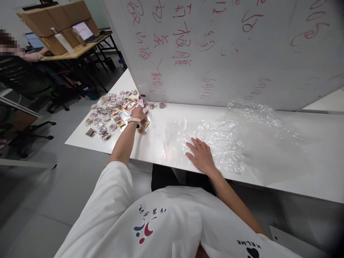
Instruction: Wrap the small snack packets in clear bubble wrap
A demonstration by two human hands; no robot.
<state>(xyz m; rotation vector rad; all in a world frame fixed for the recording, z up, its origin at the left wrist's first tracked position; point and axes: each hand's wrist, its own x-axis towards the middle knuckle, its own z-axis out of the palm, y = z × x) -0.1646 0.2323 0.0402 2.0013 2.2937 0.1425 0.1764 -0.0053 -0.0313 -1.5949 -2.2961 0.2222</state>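
At the left end of the white table, my left hand [137,113] is stretched into a pile of small clear-wrapped packets [106,107], a pinkish band on its wrist. Its fingers are closed at a small red-and-white packet [140,103] near the whiteboard's foot; the fingertips are partly hidden. Gold-and-red packets [145,123] lie beside and under that hand. My right hand [201,156] rests with fingers spread on a crinkled clear plastic bag [228,147], which lies flat near the table's front edge.
A whiteboard [228,53] with red writing stands along the table's back. More clear plastic [279,147] spreads to the right on the white table [328,157]. At the far left, a person sits at a wooden desk [80,50] with laptops and cardboard boxes [59,21].
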